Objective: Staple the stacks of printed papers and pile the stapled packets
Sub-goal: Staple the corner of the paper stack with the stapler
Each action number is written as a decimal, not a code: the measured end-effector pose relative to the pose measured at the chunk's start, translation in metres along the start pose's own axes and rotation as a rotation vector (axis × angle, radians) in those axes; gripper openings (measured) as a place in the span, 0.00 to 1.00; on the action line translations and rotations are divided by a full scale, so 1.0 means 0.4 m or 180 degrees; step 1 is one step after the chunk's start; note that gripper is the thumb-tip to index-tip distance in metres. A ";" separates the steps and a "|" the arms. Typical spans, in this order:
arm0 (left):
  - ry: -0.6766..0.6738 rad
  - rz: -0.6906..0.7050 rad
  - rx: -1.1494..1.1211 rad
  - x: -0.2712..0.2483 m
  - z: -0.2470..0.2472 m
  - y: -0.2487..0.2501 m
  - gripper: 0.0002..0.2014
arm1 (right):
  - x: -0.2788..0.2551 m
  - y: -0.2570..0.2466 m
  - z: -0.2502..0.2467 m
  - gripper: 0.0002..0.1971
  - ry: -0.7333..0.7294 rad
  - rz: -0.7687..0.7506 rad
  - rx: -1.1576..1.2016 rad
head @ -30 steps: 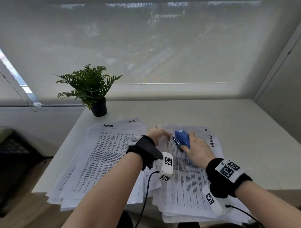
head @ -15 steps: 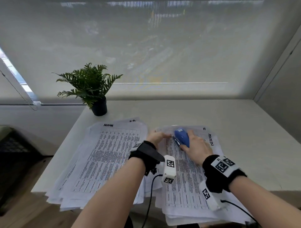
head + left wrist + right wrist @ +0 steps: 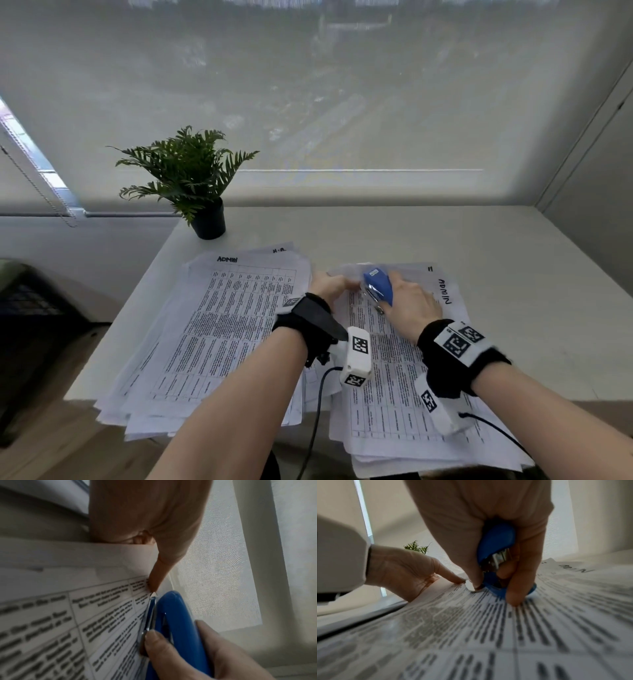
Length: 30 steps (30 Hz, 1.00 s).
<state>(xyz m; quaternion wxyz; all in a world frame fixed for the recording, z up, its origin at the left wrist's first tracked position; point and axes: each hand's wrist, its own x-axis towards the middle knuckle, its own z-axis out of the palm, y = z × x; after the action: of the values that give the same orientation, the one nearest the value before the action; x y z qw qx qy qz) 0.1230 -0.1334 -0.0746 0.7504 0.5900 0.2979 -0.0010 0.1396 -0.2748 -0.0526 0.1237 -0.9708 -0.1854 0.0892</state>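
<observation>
An office, seen from above a plain white desk (image 3: pixel 445 240) set against a wide window covered by a translucent roller blind (image 3: pixel 308 102). Two piles of printed table forms (image 3: pixel 219 329), some hand-marked "ADMIN", lie near. A blue stapler (image 3: pixel 378 286) sits on the right pile. A small potted fern (image 3: pixel 191 178) stands far left.

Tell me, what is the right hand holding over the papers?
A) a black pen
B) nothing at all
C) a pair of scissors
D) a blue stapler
D: the right hand grips a blue stapler at the top corner of the right stack of papers.
</observation>
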 end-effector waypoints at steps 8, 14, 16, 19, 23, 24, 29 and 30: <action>0.0315 0.0145 -0.0084 -0.028 0.012 0.003 0.15 | 0.015 -0.002 -0.006 0.21 -0.0331 0.0154 0.0288; 0.0156 -0.0141 -0.0283 -0.037 -0.001 0.016 0.11 | 0.012 -0.007 0.000 0.17 0.0058 -0.0124 0.0070; 0.0190 -0.0143 -0.0261 -0.032 -0.003 0.018 0.18 | 0.017 -0.008 -0.005 0.18 0.0005 -0.0100 0.0168; 0.0267 -0.0204 -0.0260 -0.019 -0.003 0.012 0.23 | 0.024 -0.013 -0.011 0.19 -0.0076 0.0001 0.0249; 0.0227 -0.0169 -0.0216 -0.032 -0.006 0.018 0.15 | 0.028 -0.013 -0.007 0.18 -0.0095 -0.0037 0.0167; 0.0182 -0.0118 -0.0186 -0.036 -0.008 0.017 0.09 | 0.029 -0.011 -0.008 0.18 -0.0121 -0.0026 0.0203; -0.0161 0.0071 0.0029 -0.034 -0.013 0.001 0.07 | 0.032 -0.004 -0.015 0.21 -0.0219 0.0090 0.0238; -0.0209 0.0045 0.0069 -0.030 -0.014 -0.001 0.08 | 0.032 -0.006 -0.013 0.21 -0.0211 0.0092 0.0206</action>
<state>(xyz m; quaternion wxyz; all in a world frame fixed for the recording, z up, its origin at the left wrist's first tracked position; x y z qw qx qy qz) 0.1105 -0.1329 -0.0702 0.7534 0.5998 0.2690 -0.0183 0.1516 -0.2690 -0.0487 0.1474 -0.9653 -0.1724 0.1291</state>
